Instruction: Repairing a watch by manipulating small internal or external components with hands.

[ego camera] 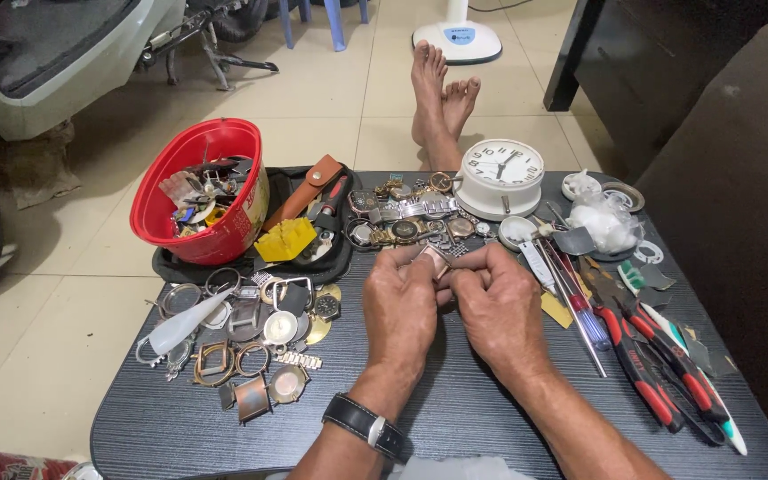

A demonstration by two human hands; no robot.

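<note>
- I am pinching a small copper-toned watch case (pixel 435 260) between the fingertips of my left hand (pixel 402 307) and right hand (pixel 498 307), both clenched on it above the dark table (pixel 455 418).
- The case is hovering just in front of a heap of wristwatches (pixel 411 218), near a white desk clock (pixel 500 176).
- Risk: my grip is covering only its edges; a slip could be dropping it among the loose watch parts (pixel 251 342) or toward the red-handled pliers (pixel 646 373).
</note>
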